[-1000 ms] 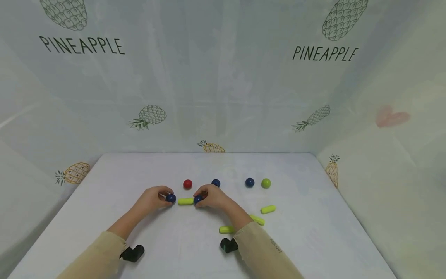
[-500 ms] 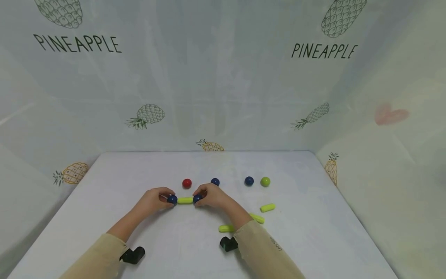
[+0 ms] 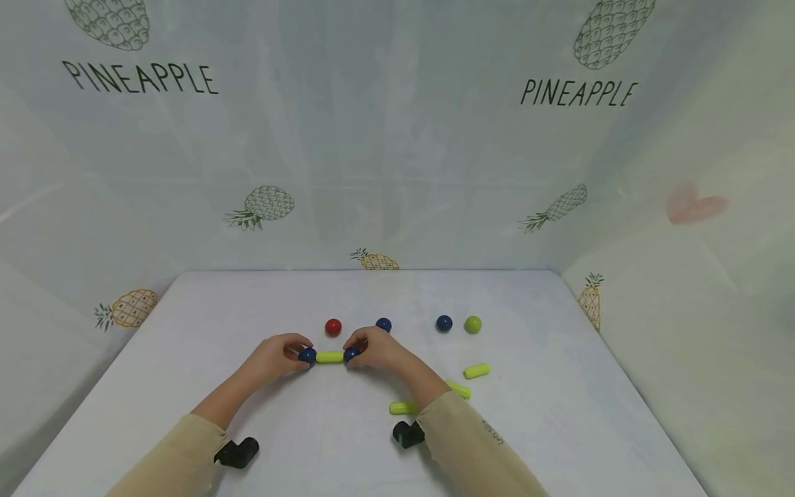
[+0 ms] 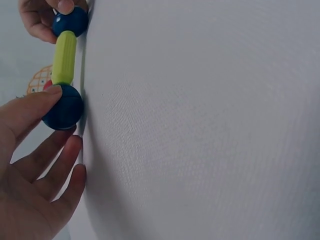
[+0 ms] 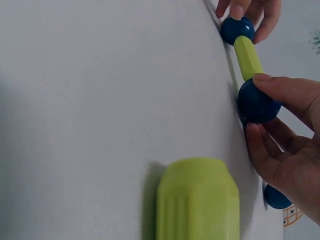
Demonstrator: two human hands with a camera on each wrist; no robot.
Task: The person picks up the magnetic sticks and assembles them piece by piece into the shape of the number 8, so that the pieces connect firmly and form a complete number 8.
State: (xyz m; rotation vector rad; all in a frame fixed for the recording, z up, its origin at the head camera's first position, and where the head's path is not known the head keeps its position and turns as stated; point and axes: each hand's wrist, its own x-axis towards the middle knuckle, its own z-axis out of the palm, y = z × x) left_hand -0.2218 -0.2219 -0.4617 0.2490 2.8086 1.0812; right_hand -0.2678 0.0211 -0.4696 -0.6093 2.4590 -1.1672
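My left hand (image 3: 278, 355) pinches a dark blue ball (image 4: 64, 107) between thumb and fingers. A second dark blue ball (image 5: 258, 101) is pinched by my right hand (image 3: 377, 348). Between the two balls lies a yellow-green ribbed rod (image 3: 330, 357), and in both wrist views each of its ends meets a ball. The three pieces form a straight line low over or on the white table; exact contact with the table is hard to tell.
Behind the hands are a red ball (image 3: 333, 327), a blue ball (image 3: 384, 324), another blue ball (image 3: 444, 324) and a green ball (image 3: 473, 324). Loose rods (image 3: 477, 371) lie to the right, some beside the right forearm. White cloth (image 3: 397, 172) hangs behind the table (image 3: 279, 297).
My left hand has moved slightly right, bringing its blue ball against the rod's left end and closing the small gap. The right hand has stayed nearly still.
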